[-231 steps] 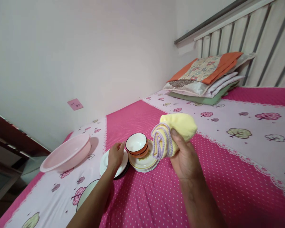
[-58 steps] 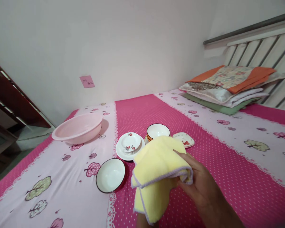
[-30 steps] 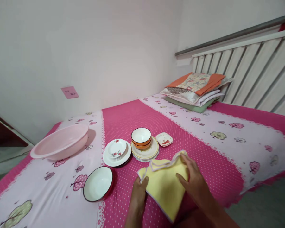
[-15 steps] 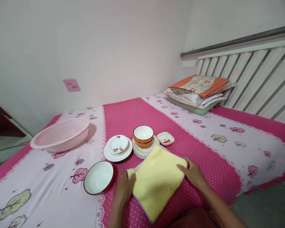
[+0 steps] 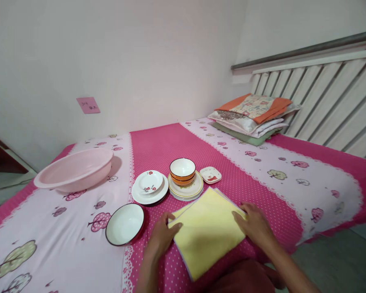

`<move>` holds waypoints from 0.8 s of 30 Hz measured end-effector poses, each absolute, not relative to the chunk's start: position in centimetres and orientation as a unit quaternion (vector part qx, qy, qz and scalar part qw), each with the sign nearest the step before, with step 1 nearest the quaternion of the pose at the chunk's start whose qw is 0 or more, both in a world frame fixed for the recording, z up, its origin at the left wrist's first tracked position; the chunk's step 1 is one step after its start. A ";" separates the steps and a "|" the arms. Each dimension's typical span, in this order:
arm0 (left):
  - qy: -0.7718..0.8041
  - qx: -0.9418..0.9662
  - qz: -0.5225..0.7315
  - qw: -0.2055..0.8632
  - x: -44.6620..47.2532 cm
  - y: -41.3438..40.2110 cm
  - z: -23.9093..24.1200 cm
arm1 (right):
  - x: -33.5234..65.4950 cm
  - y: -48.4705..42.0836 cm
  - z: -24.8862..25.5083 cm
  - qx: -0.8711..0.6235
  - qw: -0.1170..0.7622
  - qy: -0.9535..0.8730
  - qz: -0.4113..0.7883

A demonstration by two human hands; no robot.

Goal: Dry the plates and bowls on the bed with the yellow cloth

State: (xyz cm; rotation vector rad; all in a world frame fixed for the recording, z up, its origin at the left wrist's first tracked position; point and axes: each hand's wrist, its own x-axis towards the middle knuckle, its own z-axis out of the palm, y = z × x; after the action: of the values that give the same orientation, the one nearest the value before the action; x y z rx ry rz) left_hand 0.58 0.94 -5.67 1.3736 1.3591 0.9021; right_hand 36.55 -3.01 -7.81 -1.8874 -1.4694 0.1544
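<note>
Left hand (image 5: 163,234): white bowl (image 5: 125,224) just left, flowered plates (image 5: 149,183) ahead, narrow strip of bedspread (image 5: 247,183) between hand and bowl. Past yellow cloth (image 5: 210,228), orange bowls (image 5: 183,175) block. Right hand (image 5: 253,221): square dish (image 5: 211,174) ahead-left, open run rightward and ahead to pillows (image 5: 256,114).

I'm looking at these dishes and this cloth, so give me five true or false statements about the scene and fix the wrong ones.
1. The left hand holds the yellow cloth. True.
2. The right hand is off the yellow cloth. False: it grips the right side of the yellow cloth.
3. The orange bowls are stacked on the yellow-rimmed plates. True.
4. The pink basin stands to the right of the plates. False: it stands to their left.
5. The lone bowl is upside down. False: its opening faces up.
</note>
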 end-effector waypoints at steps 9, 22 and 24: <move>0.538 0.571 0.361 0.504 0.7 1.0 -5.1 | 35.9 -0.7 -7.8 -0.742 0.311 -0.593 0.046; 0.559 0.561 0.371 0.485 2.3 1.1 -4.5 | 36.7 -0.4 -8.7 -0.754 0.334 -0.560 0.076; 0.545 0.563 0.357 0.509 2.4 1.0 -4.6 | 36.3 0.1 -8.1 -0.750 0.335 -0.564 0.090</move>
State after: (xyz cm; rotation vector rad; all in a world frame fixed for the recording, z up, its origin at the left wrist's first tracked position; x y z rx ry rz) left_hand 2.41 0.99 -4.58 1.3551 1.3128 0.8605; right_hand 36.35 0.10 -8.11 -1.9556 -1.4700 0.2336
